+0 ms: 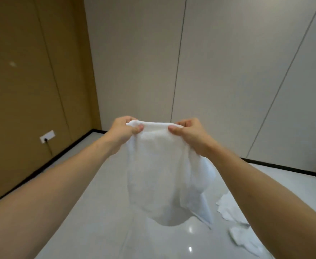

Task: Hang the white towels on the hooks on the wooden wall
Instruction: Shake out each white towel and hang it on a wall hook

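Observation:
A white towel hangs in front of me, held up by its top edge. My left hand pinches the left end of that edge between thumb and fingers. My right hand pinches the right end the same way. The cloth drops loosely below both hands above the glossy floor. The brown wooden wall stands to the left; two pale blurred spots show on it, and I cannot tell whether they are hooks. More white towels lie on the floor at the lower right, partly hidden by my right forearm.
A white socket plate with a black cable sits low on the wooden wall. Pale panelled walls meet in the corner ahead. A black skirting strip runs along the base of the walls. The floor is shiny light tile.

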`<state>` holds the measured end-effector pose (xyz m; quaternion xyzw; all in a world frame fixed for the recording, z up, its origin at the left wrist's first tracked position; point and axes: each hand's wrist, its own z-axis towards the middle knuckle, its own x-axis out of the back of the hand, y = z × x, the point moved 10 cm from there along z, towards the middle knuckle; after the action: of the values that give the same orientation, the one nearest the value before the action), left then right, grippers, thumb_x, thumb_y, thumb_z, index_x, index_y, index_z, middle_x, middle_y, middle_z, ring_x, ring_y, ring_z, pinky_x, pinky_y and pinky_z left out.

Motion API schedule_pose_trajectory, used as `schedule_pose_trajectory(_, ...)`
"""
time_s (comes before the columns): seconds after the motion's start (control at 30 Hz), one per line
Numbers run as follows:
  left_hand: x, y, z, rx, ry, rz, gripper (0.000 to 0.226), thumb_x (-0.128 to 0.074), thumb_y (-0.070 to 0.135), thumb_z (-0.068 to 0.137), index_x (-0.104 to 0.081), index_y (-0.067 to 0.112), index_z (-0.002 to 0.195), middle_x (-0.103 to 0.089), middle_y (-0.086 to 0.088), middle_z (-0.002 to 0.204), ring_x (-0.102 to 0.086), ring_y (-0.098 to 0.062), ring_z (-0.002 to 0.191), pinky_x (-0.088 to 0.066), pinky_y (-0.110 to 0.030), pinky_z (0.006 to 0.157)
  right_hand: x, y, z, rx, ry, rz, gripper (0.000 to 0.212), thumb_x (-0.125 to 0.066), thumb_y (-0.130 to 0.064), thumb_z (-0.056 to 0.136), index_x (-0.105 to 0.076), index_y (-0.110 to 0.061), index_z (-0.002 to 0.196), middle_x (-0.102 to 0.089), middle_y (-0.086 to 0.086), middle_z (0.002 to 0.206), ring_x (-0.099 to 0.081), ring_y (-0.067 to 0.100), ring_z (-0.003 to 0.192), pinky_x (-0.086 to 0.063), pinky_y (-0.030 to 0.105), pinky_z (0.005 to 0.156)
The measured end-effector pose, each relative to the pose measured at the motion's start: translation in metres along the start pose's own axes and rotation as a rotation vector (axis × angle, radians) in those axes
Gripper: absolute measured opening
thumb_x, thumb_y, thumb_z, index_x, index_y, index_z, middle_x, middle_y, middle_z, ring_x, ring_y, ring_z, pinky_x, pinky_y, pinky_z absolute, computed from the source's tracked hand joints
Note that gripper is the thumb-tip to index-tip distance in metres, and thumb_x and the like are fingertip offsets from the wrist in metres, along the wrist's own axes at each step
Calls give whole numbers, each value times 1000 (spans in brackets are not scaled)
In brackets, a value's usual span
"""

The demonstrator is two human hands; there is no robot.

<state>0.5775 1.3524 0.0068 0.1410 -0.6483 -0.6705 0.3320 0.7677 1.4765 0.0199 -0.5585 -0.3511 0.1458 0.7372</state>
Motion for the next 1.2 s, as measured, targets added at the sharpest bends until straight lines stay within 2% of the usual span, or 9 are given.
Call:
schedule_pose_trajectory(0.07,37,7,17,-82,78,195,31,-74,6,84,-67,9,114,-67,-6,110,-62,-19,98,-51,-32,84,-42,-18,39,71,-100,-23,24,-70,-24,89,-70,-3,76,-64,2,63,-60,15,54,-47,25,53)
schedule_pose_trajectory(0.17,54,16,41,-119,-75,331,48,-75,12,85,-60,19,130,-61,4,129,-54,-12,121,-44,-27,101,-98,-48,92,173,-258,-31,18,-71,-23,89,-73,-11,76,-67,3,66,-61,14,56,-47,25,54)
schedule_pose_trajectory(0.27,77,30,74,-115,-128,440,44,-72,19,88,-61,23,131,-59,7,133,-49,-10,128,-38,-30,108,-137,-79,140,259,-360,-35,18,-72,-25,89,-75,-11,78,-67,3,65,-59,14,57,-44,26,56)
schedule_pose_trajectory(0.47,158,54,146,-56,104,496,35,-69,27,90,-63,31,125,-56,12,134,-46,-12,130,-37,-42,110,-181,-131,238,387,-432,-66,22,-73,-37,86,-76,-17,76,-63,-12,56,-56,1,51,-42,19,49)
schedule_pose_trajectory(0.63,237,42,182,-10,299,484,31,-71,25,87,-66,34,116,-62,13,123,-54,-9,120,-45,-32,98,-241,-158,301,457,-503,-63,24,-73,-40,86,-78,-17,81,-72,2,75,-66,10,69,-50,24,56)
schedule_pose_trajectory(0.73,283,23,197,26,357,522,30,-72,28,86,-66,37,113,-63,16,119,-55,-7,117,-46,-32,98,-295,-167,334,470,-561,-94,24,-72,-41,86,-77,-18,82,-72,1,80,-69,13,76,-53,24,58)
schedule_pose_trajectory(0.9,387,-12,222,68,524,758,37,-70,38,85,-63,36,121,-58,12,132,-51,-10,123,-43,-30,99,-396,-189,393,522,-594,-194,23,-71,-39,88,-76,-16,84,-72,1,82,-70,15,77,-61,33,68)
schedule_pose_trajectory(1.0,454,-30,251,71,564,929,42,-68,41,85,-61,33,126,-55,8,137,-50,-14,127,-42,-31,102,-456,-209,436,581,-581,-258,26,-70,-37,89,-76,-14,79,-71,6,78,-70,20,74,-59,37,67)
schedule_pose_trajectory(1.2,583,-55,327,72,547,910,45,-66,40,87,-59,28,131,-56,7,138,-49,-12,128,-36,-22,96,-569,-263,527,617,-550,-324,35,-66,-41,89,-75,-8,81,-71,13,83,-70,26,76,-60,48,74)
